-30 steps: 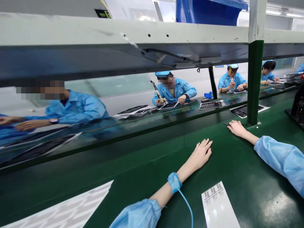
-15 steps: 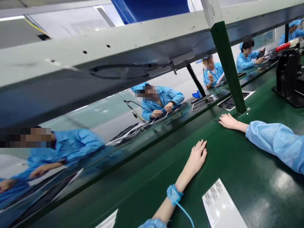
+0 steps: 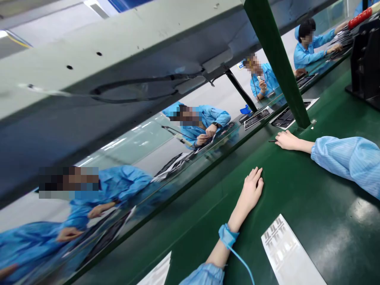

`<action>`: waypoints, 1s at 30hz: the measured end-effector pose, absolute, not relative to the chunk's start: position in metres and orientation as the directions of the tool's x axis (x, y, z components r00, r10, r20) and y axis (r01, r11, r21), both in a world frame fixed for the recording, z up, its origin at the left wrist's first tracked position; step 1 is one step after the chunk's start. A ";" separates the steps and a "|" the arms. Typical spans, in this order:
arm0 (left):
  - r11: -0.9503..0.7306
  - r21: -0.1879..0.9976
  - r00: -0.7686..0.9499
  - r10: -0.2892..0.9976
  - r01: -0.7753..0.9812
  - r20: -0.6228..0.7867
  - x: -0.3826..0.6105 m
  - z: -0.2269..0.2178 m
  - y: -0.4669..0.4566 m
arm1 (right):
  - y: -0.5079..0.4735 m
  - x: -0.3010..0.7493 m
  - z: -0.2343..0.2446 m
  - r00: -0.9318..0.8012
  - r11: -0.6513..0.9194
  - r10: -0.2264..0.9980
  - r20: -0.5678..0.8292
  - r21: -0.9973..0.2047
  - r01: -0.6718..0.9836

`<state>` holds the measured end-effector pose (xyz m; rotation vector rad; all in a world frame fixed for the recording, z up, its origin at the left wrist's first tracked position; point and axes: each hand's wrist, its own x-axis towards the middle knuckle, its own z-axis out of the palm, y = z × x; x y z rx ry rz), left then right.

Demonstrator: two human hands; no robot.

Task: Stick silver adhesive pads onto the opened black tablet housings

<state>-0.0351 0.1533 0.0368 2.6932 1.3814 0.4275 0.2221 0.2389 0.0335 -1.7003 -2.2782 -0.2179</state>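
Dark stick [image 3: 272, 141], green bench [image 3: 305, 190], overhead shelf [image 3: 133, 59]

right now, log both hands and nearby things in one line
left hand: palm down on green bench, no held object visible; right hand: holding slim dark rod; green post: near right hand; marked white sheet: on bench

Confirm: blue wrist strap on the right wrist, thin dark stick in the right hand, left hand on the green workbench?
Not quite: the head view shows the blue wrist strap on the left wrist. The thin dark stick is in the right hand, and the left hand is on the green workbench.
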 end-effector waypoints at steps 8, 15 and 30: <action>-0.580 0.207 0.542 0.813 0.788 0.215 -0.031 0.039 0.149 | 0.243 0.227 0.036 -0.254 0.292 0.914 0.316 -0.078 0.953; -0.569 0.237 0.527 0.821 0.788 0.219 -0.028 0.041 0.145 | 0.270 0.238 0.045 -0.093 0.142 0.933 0.347 -0.119 0.983; -0.532 0.255 0.493 0.846 0.807 0.203 -0.019 0.044 0.137 | 0.290 0.225 0.042 -0.014 0.057 0.955 0.298 -0.137 0.989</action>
